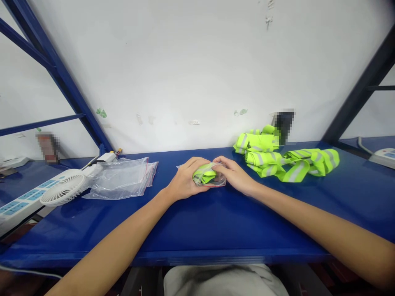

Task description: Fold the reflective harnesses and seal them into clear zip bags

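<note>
Between my two hands, over the middle of the blue table, is a folded bundle of neon-yellow reflective strap, partly inside a clear zip bag. My left hand wraps round the bundle from the left, its fingers curled over the top. On the other side my right hand pinches the bag near its mouth, thumb and fingers closed on the plastic. The bag's red edge line shows beneath the bundle. The undersides of both hands' grips are hidden.
Flat clear zip bags lie left of my hands. Beyond them are a small white fan and a long power strip. More yellow reflective straps are heaped at the right rear, before a blurred dark object. Blue frame posts flank the table.
</note>
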Available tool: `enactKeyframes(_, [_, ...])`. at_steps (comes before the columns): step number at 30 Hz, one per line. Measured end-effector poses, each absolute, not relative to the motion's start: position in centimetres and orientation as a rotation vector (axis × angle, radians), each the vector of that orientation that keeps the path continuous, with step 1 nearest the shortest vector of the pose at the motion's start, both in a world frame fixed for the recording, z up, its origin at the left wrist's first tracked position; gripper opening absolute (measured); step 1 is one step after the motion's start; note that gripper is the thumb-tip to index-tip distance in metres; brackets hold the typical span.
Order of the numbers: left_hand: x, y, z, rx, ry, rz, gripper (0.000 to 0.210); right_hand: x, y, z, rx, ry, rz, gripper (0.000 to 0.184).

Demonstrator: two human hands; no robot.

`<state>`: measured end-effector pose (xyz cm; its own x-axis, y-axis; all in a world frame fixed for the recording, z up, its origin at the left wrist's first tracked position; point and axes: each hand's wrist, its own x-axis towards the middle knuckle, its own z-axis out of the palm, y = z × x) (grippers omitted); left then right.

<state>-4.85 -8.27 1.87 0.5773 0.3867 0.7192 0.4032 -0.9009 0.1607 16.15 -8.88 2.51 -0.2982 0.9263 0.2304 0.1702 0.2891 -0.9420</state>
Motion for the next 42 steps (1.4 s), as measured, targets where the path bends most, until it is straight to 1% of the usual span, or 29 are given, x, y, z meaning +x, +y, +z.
enactKeyframes(3, [-4.6,-8.2,1.6,-2.779,-0.714,-1.226,0.062,15.7,-8.7,2.3,-0.973,-1.561,1.209,0.023])
enactKeyframes(6, [-4.3,-8.4,1.1,-2.795,-0.687,-1.174,0.064,15.6,-8.3,1.9,-0.946,-1.551,1.252,0.018])
enactKeyframes(8, [-4.2,-8.5,0.9,-2.797,-0.68,-1.157,0.066,15.7,-8.0,1.6,-0.953,-1.643,1.156,0.016])
enactKeyframes(11, [-4.0,-8.6,0.6,-2.794,-0.733,-1.149,0.073,16.0,-7.8,1.3,-0.951,-1.782,0.985,0.018])
enactKeyframes(15, [-3.9,-8.6,0.5,-2.716,-0.855,-1.117,0.082,16.4,-7.6,1.3,-0.974,-1.811,0.929,0.018])
enactKeyframes(18, [-3.6,-8.6,0.4,-2.671,-0.844,-1.02,0.074,16.5,-7.5,1.3,-0.976,-1.82,0.913,0.016])
enactKeyframes(20, [-3.5,-8.8,0.4,-2.671,-0.86,-0.968,0.067,16.5,-7.5,1.2,-0.983,-1.842,0.828,0.017])
enactKeyframes(26, [-3.2,-9.5,0.8,-2.734,-0.772,-0.972,0.048,16.2,-7.6,1.0,-1.034,-1.884,0.328,0.029])
enactKeyframes(28, [-3.1,-9.6,1.0,-2.751,-0.769,-1.003,0.05,16.3,-7.7,1.3,-1.03,-1.909,0.23,0.029])
enactKeyframes(29, [-3.1,-9.6,1.0,-2.755,-0.783,-1.016,0.052,16.4,-7.8,1.4,-1.032,-1.919,0.225,0.027])
enactKeyframes(31, [-3.1,-9.5,1.2,-2.76,-0.842,-1.042,0.059,16.8,-8.0,1.9,-1.029,-1.94,0.319,0.016])
enactKeyframes(33, [-3.2,-9.3,1.3,-2.777,-0.903,-1.054,0.065,17.4,-8.3,2.4,-0.987,-1.98,0.482,0.005])
enactKeyframes(35, [-3.4,-9.1,1.4,-2.806,-0.926,-1.049,0.07,18.1,-8.6,2.8,-0.941,-2.055,0.548,0.013])
enactKeyframes(37, [-3.7,-8.9,1.5,-2.825,-0.923,-1.052,0.072,18.6,-8.7,3.2,-0.918,-2.159,0.464,0.025])
enactKeyframes(38, [-3.9,-8.8,1.5,-2.828,-0.918,-1.06,0.072,18.8,-8.7,3.3,-0.911,-2.2,0.396,0.028])
enactKeyframes(39, [-4.1,-8.7,1.5,-2.829,-0.912,-1.069,0.071,18.9,-8.7,3.4,-0.904,-2.231,0.332,0.028])
enactKeyframes(42, [-4.5,-8.6,1.4,-2.852,-0.88,-1.055,0.069,19.1,-8.5,3.3,-0.886,-2.29,0.205,0.019])
